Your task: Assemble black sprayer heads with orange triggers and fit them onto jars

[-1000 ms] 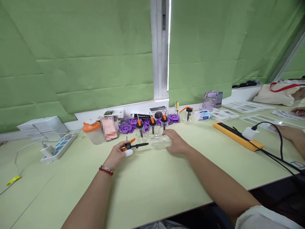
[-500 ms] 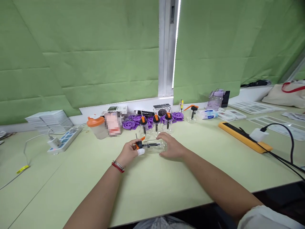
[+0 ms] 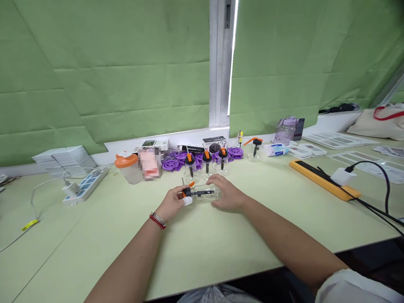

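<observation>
1. The left hand (image 3: 172,203) pinches the black and orange pump cap (image 3: 187,192) between thumb and fingers; a white wrap covers the tip of one finger, and a red and silver bracelet (image 3: 157,219) sits on the wrist.
2. The right hand (image 3: 227,195) is cupped around the far end of a small clear bottle (image 3: 206,194), fingers curled over it and closed on it.
3. The bottle lies on its side on the pale green table (image 3: 221,248), between the two hands and near the middle of the view. The cap's black stem reaches inside the clear body; whether the cap is fully seated on the neck is hard to tell from here.
4. Just behind the hands stand three more clear bottles with orange and black caps (image 3: 206,162), upright in a row.
5. Behind those lie purple round plastic parts (image 3: 172,164) and a small black and white box (image 3: 214,144).
6. A fourth capped bottle (image 3: 253,149) stands apart to the right, near a pale purple drinking bottle (image 3: 285,130).
7. To the left are a jar with an orange lid (image 3: 128,167), a white power strip (image 3: 83,188) and a stack of white cards (image 3: 65,158).
8. To the right lies an orange power strip (image 3: 323,180) with a white plug (image 3: 342,176) and black cable in it.
9. Green blinds (image 3: 126,71) cover the window behind the table.
</observation>
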`<state>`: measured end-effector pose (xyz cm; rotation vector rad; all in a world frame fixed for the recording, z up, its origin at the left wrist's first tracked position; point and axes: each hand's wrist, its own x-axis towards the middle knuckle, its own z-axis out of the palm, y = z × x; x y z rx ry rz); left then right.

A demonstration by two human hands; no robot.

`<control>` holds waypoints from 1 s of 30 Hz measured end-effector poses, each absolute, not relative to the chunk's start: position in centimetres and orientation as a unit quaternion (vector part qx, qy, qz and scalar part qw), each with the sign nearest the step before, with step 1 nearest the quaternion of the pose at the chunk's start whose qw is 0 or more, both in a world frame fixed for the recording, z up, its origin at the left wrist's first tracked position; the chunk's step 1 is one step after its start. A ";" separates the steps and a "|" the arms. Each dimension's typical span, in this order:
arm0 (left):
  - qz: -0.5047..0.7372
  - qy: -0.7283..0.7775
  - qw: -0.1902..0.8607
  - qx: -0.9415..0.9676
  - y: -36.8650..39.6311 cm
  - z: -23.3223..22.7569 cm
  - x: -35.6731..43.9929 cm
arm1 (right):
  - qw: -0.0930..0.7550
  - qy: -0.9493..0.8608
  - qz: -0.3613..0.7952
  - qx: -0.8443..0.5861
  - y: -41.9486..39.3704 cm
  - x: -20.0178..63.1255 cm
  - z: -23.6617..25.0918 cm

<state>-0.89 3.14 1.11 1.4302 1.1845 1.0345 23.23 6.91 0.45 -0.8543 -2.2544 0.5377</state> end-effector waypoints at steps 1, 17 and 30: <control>0.426 0.487 0.487 0.587 3.1 1.1 -0.8 | 0.328 -0.862 0.205 -0.327 6.9 23.2 0.5; 0.445 0.469 0.515 0.563 3.2 1.0 -1.0 | 0.370 -0.779 0.352 -0.365 7.5 23.5 -0.3; 0.419 0.475 0.513 0.578 3.1 0.8 -0.7 | 0.375 -0.685 0.513 -0.356 8.6 23.2 -1.6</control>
